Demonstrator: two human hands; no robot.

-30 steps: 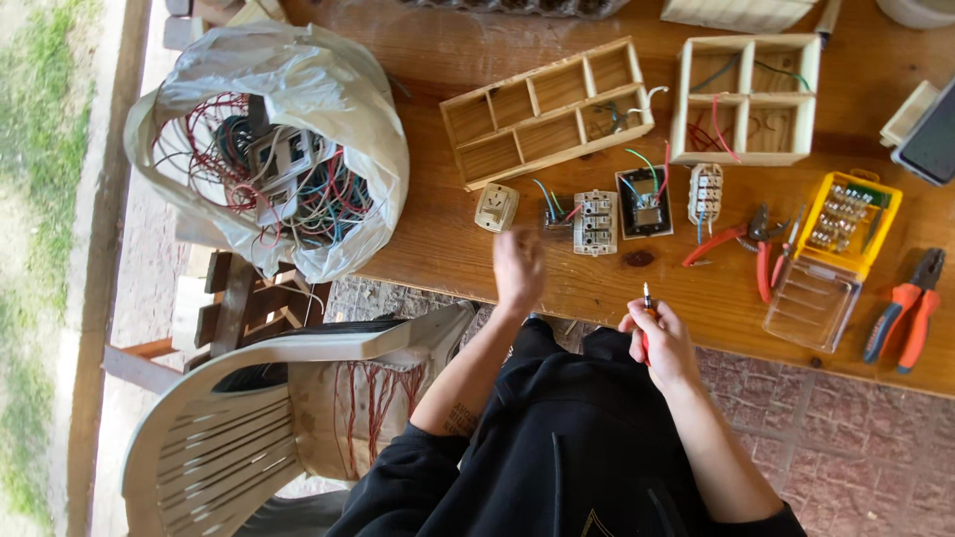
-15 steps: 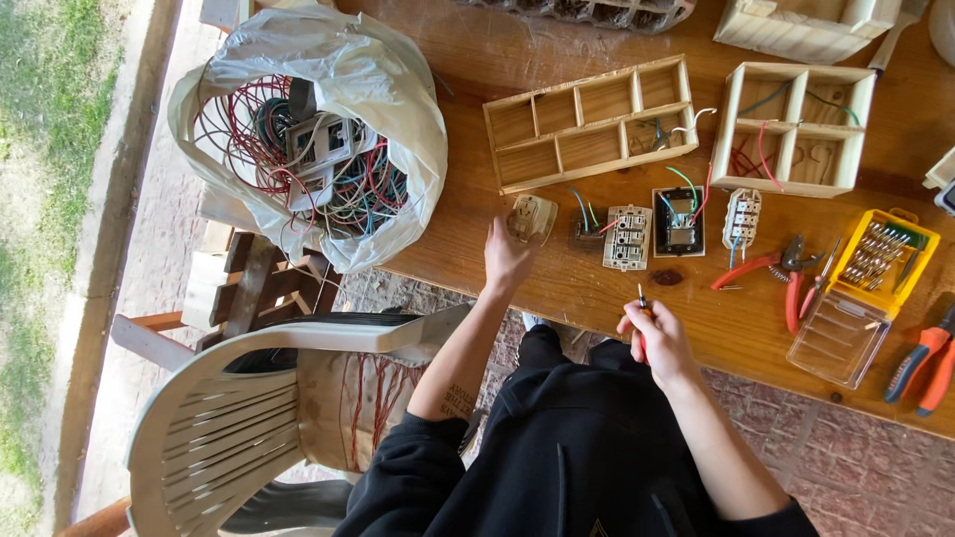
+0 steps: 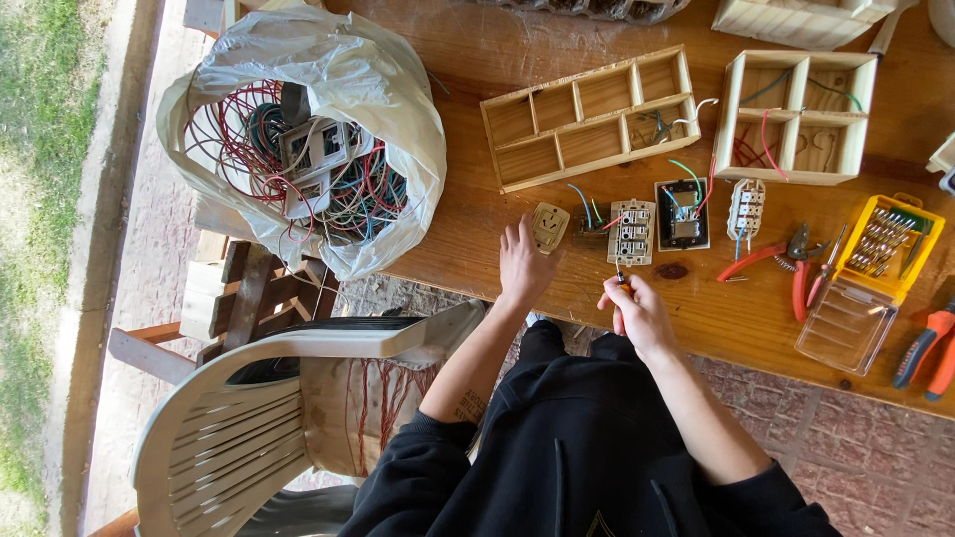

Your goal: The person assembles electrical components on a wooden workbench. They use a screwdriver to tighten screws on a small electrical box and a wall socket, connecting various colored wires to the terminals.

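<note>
We find the left hand (image 3: 522, 267) lying on the table (image 3: 477, 249) with fingers spread, its fingertips touching a beige socket (image 3: 549, 225) that sits near the table's front edge. The hand is open and grips nothing. The right hand (image 3: 637, 310) is closed around a small screwdriver (image 3: 621, 281), whose tip points up toward a white outlet module (image 3: 632, 232) just beyond it; we cannot tell whether tip and module touch.

Between socket and module lies a small part with blue and green wires (image 3: 587, 214). Right of the module we note a dark switch box (image 3: 682, 215) and, beside that, a white terminal block (image 3: 746, 207). Further right lie red-handled pliers (image 3: 786, 261), then a yellow bit case (image 3: 880, 239) standing open, its clear lid (image 3: 846, 323) flat on the table. Orange-handled pliers (image 3: 925, 348) lie at the right edge.

Behind these stand two wooden compartment trays: a long tray (image 3: 587, 117), tilted, with a few wires in its right compartment, and a square tray (image 3: 796, 114) holding red and green wires.

At the table's left end sits a plastic bag (image 3: 328, 89), open, filled with tangled wires and grey fittings. Below the table, left of the person, stands a white plastic chair (image 3: 259, 398).
</note>
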